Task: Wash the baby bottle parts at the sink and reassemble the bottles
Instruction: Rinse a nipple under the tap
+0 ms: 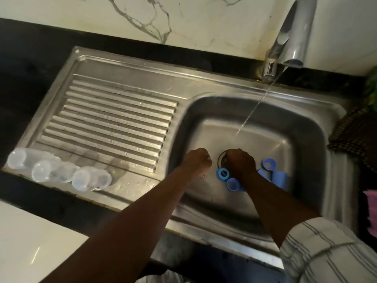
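Three clear baby bottles lie on their sides at the front left corner of the drainboard. Several blue parts sit on the floor of the sink basin: a ring, a cap, another ring and a taller blue piece. My left hand hovers over the basin's left side with its fingers curled under. My right hand is curled over the drain, just beside the blue parts. The backs of both hands face me, so whatever is in the palms is hidden.
Water runs from the chrome tap into the basin behind my hands. The ribbed drainboard lies to the left. A dark checked cloth lies on the right rim, and a pink item shows at the right edge.
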Demonstrator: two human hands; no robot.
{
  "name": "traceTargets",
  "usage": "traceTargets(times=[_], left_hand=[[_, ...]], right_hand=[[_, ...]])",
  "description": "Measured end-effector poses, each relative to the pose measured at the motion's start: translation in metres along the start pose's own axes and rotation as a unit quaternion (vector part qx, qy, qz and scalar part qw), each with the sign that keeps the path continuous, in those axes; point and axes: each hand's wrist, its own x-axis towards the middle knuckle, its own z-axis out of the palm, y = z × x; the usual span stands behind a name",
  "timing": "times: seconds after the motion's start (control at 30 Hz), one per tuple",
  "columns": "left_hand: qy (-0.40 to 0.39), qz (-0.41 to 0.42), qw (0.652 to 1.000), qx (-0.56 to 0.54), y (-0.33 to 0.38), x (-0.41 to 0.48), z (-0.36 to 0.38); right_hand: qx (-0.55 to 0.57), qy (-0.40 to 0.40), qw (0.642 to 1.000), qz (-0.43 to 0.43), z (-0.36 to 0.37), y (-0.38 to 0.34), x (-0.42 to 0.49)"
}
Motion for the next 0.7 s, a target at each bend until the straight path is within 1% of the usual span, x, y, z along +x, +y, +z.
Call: traceTargets(times=[0.03,0.1,0.17,0.2,0.23,0.3,0.33,0.4,0.43,0.47,0.5,0.6,0.63,0.7], left_hand=[[0.003,0.002,1.0,-0.004,-0.001,-0.001,0.0],[0.0,-0.008,0.999,-0.051,-0.002,-0.001,0.0],[-0.002,-0.006,0.995,-0.101,0.001,-0.002,-0.001],[0.004,-0.005,0.993,-0.12,-0.001,-0.003,-0.001],[0.007,0.009,0.991,-0.133,0.007,-0.004,-0.004],[0.01,0.022,0.986,-0.165,0.013,-0.003,-0.003],[0.007,0.039,0.982,-0.187,0.019,-0.005,-0.005],[-0.002,0.087,0.963,-0.254,0.036,-0.014,-0.012],[-0.005,0.111,0.952,-0.285,0.044,-0.017,-0.016],[0.0,0.132,0.945,-0.298,0.054,-0.019,-0.02],[0.015,0.149,0.943,-0.298,0.06,-0.019,-0.023],[0.048,0.186,0.946,-0.259,0.078,-0.028,-0.032],[0.061,0.193,0.945,-0.259,0.08,-0.027,-0.033],[0.051,0.208,0.937,-0.275,0.088,-0.032,-0.04]], right_hand=[[0.008,-0.003,1.0,0.002,-0.001,-0.002,0.0],[0.058,0.001,0.998,0.037,-0.005,-0.001,-0.001],[0.183,0.038,0.979,0.084,-0.011,0.008,-0.005],[0.271,0.06,0.956,0.1,-0.009,0.009,-0.008],[0.373,0.085,0.916,0.117,-0.019,0.014,-0.018],[0.582,0.081,0.8,0.122,-0.03,0.012,-0.032],[0.644,0.085,0.751,0.118,-0.039,0.011,-0.041],[0.71,0.108,0.687,0.111,-0.066,0.01,-0.064],[0.729,0.113,0.668,0.098,-0.078,0.009,-0.071],[0.735,0.126,0.661,0.086,-0.089,0.01,-0.075],[0.733,0.135,0.663,0.075,-0.098,0.009,-0.08],[0.729,0.151,0.664,0.07,-0.123,0.008,-0.097],[0.726,0.136,0.67,0.072,-0.128,0.01,-0.099],[0.704,0.122,0.695,0.081,-0.136,0.014,-0.104]])
